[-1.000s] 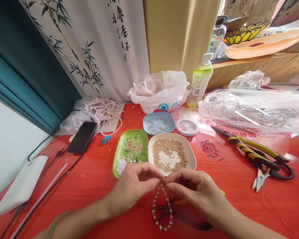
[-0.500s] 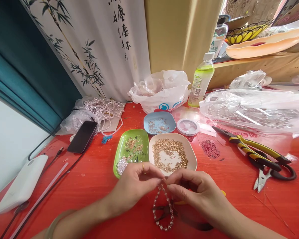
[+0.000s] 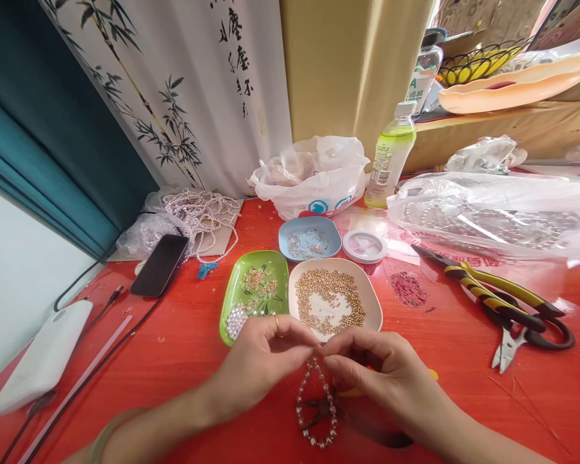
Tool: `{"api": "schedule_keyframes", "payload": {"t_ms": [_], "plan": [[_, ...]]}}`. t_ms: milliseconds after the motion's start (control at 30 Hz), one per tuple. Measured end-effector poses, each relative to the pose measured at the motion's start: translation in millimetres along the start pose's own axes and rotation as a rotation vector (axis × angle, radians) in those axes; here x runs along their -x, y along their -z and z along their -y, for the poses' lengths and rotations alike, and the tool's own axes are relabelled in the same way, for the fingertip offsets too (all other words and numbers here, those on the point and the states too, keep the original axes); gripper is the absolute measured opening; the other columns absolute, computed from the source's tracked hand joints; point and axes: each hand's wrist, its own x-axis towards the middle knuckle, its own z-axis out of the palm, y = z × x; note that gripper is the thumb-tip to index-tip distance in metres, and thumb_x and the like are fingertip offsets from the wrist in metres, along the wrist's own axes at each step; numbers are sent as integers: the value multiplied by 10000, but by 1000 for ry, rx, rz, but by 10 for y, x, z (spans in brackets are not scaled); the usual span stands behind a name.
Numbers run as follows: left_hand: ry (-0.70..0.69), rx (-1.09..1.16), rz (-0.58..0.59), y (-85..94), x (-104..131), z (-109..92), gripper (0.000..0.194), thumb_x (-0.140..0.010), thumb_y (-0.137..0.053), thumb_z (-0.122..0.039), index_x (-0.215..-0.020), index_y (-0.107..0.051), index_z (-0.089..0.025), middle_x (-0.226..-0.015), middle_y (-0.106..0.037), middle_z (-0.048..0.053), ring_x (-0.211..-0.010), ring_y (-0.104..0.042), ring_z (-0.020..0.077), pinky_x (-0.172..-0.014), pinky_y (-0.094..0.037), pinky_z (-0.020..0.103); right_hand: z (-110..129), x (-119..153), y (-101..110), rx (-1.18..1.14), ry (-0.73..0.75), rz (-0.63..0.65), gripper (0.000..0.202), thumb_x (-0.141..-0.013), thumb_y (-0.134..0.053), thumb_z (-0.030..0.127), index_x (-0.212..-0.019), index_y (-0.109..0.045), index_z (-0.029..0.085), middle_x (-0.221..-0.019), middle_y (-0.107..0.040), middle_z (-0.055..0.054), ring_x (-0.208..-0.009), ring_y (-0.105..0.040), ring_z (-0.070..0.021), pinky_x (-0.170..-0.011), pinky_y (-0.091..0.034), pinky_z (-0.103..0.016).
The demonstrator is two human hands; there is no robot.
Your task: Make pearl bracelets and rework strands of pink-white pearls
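Observation:
A loop of pinkish, shiny beads, a beaded bracelet (image 3: pixel 332 412), hangs from the fingertips of both hands. My left hand (image 3: pixel 265 351) pinches its upper end between thumb and forefinger, a gold ring on one finger. Close against it, my right hand (image 3: pixel 374 364) pinches the same end from the other side. What exactly lies between the fingertips is too small to make out. Under the hanging loop rests a dark-jawed tool (image 3: pixel 321 407), partly hidden by the beads and my right hand. Just beyond the hands are a cream tray (image 3: pixel 374 309) of gold beads and a green tray (image 3: pixel 229 293) with pearls and gold bits.
A blue tray (image 3: pixel 336 251) of small metal pieces and a round clear lid (image 3: pixel 365 247) lie farther back. Yellow-black pliers (image 3: pixel 493 290) and scissors (image 3: pixel 510 348) are at right. A phone (image 3: pixel 159 265), white power bank (image 3: pixel 43 357) and cables lie left. A drink bottle (image 3: pixel 391 154) stands behind.

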Motion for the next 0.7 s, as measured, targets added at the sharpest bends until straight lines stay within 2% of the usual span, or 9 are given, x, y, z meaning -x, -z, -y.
{"api": "schedule_keyframes", "payload": {"t_ms": [267,433,533,700], "plan": [[-11,1,-4,-15,22,-3,96,-733,-607,-184,-818,-649,-170,-822,-677,8,-766,-607,88,-727,-476,191,17,7,-16,87,94,-62,149,-764,-549,275,-713,-620,154,-634,-641,-17,-569,-567,-84,-521,-448,-176],[64,173,-7,-18,1,-14,192,-693,-647,-167,-879,-599,-157,-849,-676,21,-793,-609,91,-745,-476,202,-10,17,-13,149,198,-114,131,-780,-545,256,-744,-626,160,-634,-641,-9,-559,-570,-79,-516,-457,-166],[75,256,-3,-31,-24,-23,257,-673,-664,-150,-913,-572,-152,-896,-667,29,-708,-598,69,-700,-479,202,-19,17,-20,184,266,-140,120,-787,-545,243,-745,-622,161,-640,-644,-6,-566,-579,-78,-526,-466,-162],[127,343,-10,-71,-15,-27,222,-641,-696,-151,-838,-593,-141,-829,-664,22,-731,-596,86,-691,-470,204,-19,25,-38,235,393,-199,70,-784,-551,185,-766,-615,164,-663,-660,1,-583,-608,-74,-539,-480,-145]]}}
